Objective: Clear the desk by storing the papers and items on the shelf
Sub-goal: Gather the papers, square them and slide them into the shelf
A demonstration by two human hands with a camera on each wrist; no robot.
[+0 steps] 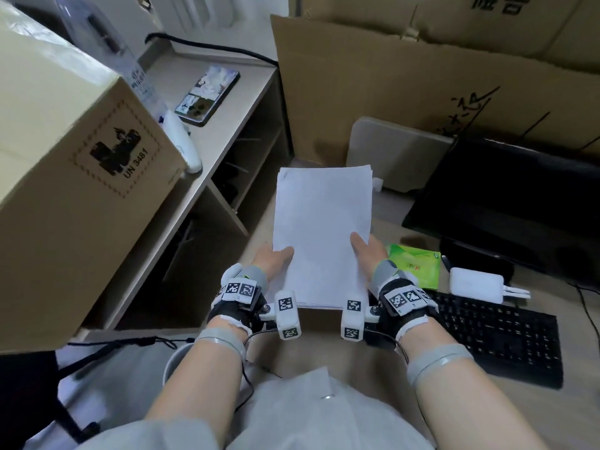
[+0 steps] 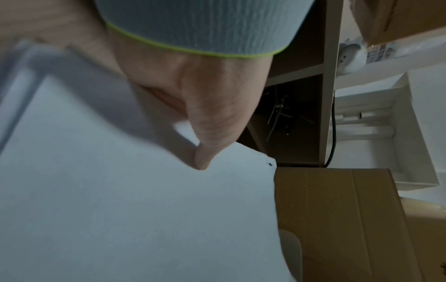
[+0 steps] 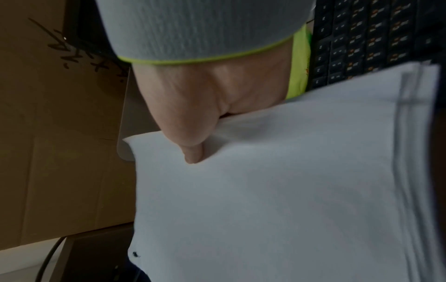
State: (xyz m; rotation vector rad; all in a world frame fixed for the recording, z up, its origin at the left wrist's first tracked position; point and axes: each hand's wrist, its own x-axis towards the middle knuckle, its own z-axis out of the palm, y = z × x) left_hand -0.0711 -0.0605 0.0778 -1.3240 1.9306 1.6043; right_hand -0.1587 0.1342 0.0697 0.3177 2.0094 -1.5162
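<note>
A stack of white papers (image 1: 321,228) is held above the desk, its long side pointing away from me. My left hand (image 1: 271,259) grips its near left edge, thumb on top, the other fingers hidden beneath. My right hand (image 1: 367,251) grips the near right edge the same way. In the left wrist view the left hand (image 2: 200,122) lays its thumb on the papers (image 2: 135,209). The right wrist view shows the right hand (image 3: 193,122) pinching the papers (image 3: 265,190). The beige shelf unit (image 1: 227,151) stands just left of the stack, with open compartments facing it.
A large cardboard box (image 1: 65,164) sits on the left, more cardboard (image 1: 406,86) behind. A phone (image 1: 207,95) and a white device (image 1: 183,144) lie on the shelf top. On the desk to the right are a green packet (image 1: 415,264), white adapter (image 1: 475,285), black keyboard (image 1: 496,336) and monitor (image 1: 506,199).
</note>
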